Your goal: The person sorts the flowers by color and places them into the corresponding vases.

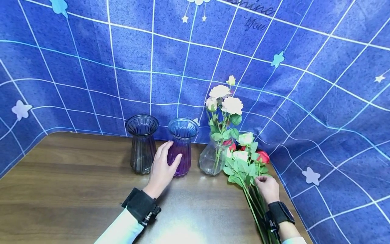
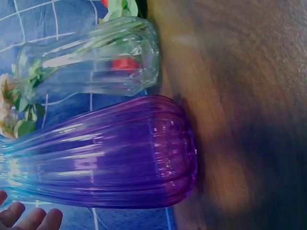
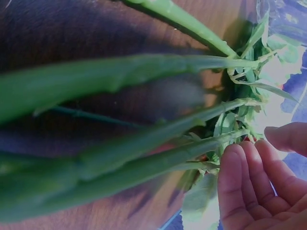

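Note:
My left hand (image 1: pixel 161 171) is beside a ribbed glass vase (image 1: pixel 181 157), blue at the top and purple below, its fingers spread along the vase's left side. In the left wrist view, the fingertips (image 2: pixel 50 220) show near the vase's narrow neck. Over a bunch of artificial roses (image 1: pixel 243 166) lying on the right, my right hand (image 1: pixel 268 188) has loosely bent fingers at the leaves. Seen from the right wrist, its thumb stands apart from the fingers, beside the green stems (image 3: pixel 192 151). The bunch carries white and red blooms, some partly hidden by leaves.
A dark grey ribbed vase (image 1: pixel 142 152) stands left of the purple one. To its right, a clear glass vase (image 1: pixel 208 162) holds pale pink roses (image 1: pixel 232 105). Behind the wooden table (image 1: pixel 76 179) hangs a blue checked cloth (image 1: pixel 131 84), which also runs along the right side.

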A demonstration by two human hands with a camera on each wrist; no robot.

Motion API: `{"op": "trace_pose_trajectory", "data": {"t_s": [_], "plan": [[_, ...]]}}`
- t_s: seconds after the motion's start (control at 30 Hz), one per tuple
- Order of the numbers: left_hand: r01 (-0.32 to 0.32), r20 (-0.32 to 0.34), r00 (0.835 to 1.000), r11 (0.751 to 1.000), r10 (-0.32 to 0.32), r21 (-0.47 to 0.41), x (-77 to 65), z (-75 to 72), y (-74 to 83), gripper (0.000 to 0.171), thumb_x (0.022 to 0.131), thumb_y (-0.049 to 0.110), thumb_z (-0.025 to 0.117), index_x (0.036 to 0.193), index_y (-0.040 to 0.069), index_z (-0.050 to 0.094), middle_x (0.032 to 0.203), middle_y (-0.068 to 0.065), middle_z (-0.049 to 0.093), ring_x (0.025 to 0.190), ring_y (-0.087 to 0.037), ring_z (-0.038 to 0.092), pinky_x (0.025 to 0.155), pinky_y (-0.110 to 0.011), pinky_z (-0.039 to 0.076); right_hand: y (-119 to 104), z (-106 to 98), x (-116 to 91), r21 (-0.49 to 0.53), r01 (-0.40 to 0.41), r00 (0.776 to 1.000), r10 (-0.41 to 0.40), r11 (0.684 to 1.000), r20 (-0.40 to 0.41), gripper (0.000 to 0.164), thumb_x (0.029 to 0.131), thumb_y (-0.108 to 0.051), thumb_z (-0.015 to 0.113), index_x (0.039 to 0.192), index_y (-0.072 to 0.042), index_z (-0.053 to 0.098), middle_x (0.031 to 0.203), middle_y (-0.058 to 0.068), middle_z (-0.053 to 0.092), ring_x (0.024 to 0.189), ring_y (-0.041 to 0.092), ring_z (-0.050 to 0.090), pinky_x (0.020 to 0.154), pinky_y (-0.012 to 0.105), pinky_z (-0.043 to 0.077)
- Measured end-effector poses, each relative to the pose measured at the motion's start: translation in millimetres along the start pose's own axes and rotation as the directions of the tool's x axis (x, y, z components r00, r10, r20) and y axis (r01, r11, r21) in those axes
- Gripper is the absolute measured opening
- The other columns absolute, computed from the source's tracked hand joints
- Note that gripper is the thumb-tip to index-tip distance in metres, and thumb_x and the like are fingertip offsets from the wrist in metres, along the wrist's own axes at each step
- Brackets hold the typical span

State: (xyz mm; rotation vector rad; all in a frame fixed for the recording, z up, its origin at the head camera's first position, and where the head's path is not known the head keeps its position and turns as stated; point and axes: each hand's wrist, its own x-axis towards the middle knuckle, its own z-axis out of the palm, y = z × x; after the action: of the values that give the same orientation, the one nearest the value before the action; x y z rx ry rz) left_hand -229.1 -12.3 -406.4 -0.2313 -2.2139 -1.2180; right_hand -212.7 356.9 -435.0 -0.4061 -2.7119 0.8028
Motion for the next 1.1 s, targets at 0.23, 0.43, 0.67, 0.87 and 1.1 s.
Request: {"op": "trace_pose_trajectory", "data": {"t_s": [0.23, 0.43, 0.67, 0.87, 1.1], "plan": [[0.071, 0.043, 0.997, 0.997, -0.070, -0.020, 4.6, 5.0, -5.2, 0.055, 0.088, 0.029, 0.064, 0.135, 0.006, 0.045, 0.135, -0.015, 0.048, 0.126, -0.030, 0.046, 0.104, -0.047, 0.038, 2.7, 3.8, 0.9, -0.013, 0.003, 0.999, -0.003, 1.000, 0.032, 0.021, 0.082, -0.017, 0.063, 0.088, 0.002, 0.072, 0.084, 0.017, 0.071, 0.086, 0.041, 0.063, 0.074, 0.047, 0.047], [0.100, 0.038, 0.995, 0.993, -0.097, -0.065, 9.1, 9.0, -7.1, 0.056, 0.087, 0.027, 0.066, 0.134, 0.005, 0.045, 0.131, -0.018, 0.048, 0.121, -0.031, 0.049, 0.101, -0.046, 0.041, 4.1, 6.0, 1.8, -0.021, 0.002, 1.000, -0.002, 1.000, 0.017, 0.022, 0.082, -0.018, 0.063, 0.089, 0.001, 0.072, 0.085, 0.017, 0.071, 0.088, 0.041, 0.063, 0.076, 0.049, 0.047], [0.117, 0.040, 0.993, 0.989, -0.114, -0.088, 10.3, 12.6, -7.5, 0.060, 0.086, 0.027, 0.067, 0.136, 0.005, 0.042, 0.129, -0.019, 0.048, 0.119, -0.032, 0.049, 0.101, -0.046, 0.041, 3.7, 7.0, 2.0, -0.065, 0.005, 0.999, -0.003, 0.998, 0.037, 0.023, 0.082, -0.018, 0.061, 0.092, 0.001, 0.071, 0.086, 0.017, 0.071, 0.085, 0.039, 0.064, 0.069, 0.046, 0.048], [0.103, 0.007, 0.995, 0.991, -0.102, -0.083, 12.1, 16.7, -10.3, 0.062, 0.084, 0.026, 0.069, 0.136, 0.004, 0.042, 0.128, -0.020, 0.050, 0.119, -0.035, 0.050, 0.099, -0.048, 0.041, -0.8, 9.5, 4.0, -0.122, -0.022, 0.998, 0.029, 0.992, 0.056, 0.025, 0.080, -0.018, 0.057, 0.095, -0.003, 0.071, 0.087, 0.014, 0.071, 0.083, 0.038, 0.065, 0.056, 0.044, 0.046], [0.105, 0.004, 0.994, 0.992, -0.105, -0.070, 17.0, 18.6, -9.4, 0.064, 0.083, 0.026, 0.070, 0.136, 0.002, 0.042, 0.132, -0.020, 0.048, 0.124, -0.034, 0.047, 0.103, -0.048, 0.038, -4.3, 12.2, 10.9, -0.182, 0.072, 0.997, -0.067, 0.981, 0.034, 0.024, 0.078, -0.012, 0.056, 0.091, 0.001, 0.070, 0.089, 0.023, 0.069, 0.079, 0.043, 0.064, 0.065, 0.052, 0.049]]}}
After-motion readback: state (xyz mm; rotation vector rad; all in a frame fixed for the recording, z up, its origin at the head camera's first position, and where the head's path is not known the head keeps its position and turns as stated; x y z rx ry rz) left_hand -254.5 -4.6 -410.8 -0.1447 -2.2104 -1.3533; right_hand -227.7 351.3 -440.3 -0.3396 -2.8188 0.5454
